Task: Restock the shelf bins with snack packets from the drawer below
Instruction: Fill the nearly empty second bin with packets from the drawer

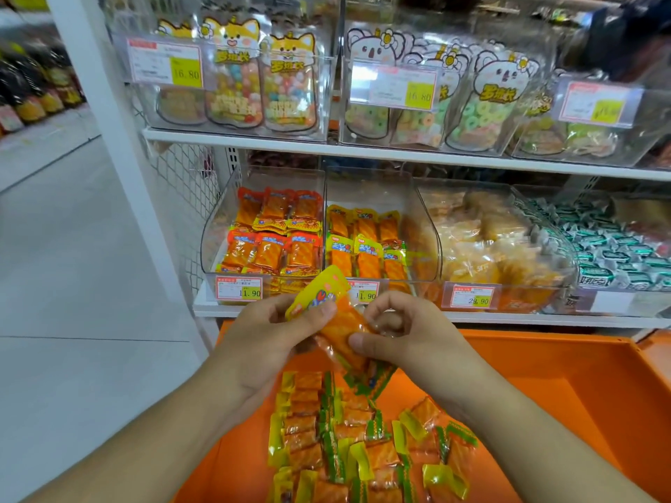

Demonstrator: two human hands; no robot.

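Two hands meet just above the open orange drawer (pixel 544 364), and between them sits a small bunch of snack packets (pixel 341 321). Left hand (pixel 268 332) has thumb and fingers curled round the yellow-topped end; right hand (pixel 403 335) pinches the orange body from the other side, fingers bent in tight. That two-sided hold looks meant to square the packets up so they go in flat, like the neat rows already standing in the shelf. How many are in the bunch is hard to say, perhaps two or three. Straight ahead, just past the fingers, waits the matching yellow-packet bin (pixel 366 245), beside the red-packet bin (pixel 272 234) on its left. Down in the drawer, plenty more loose packets (pixel 348 441) lie scattered, so restocking seems far from finished.
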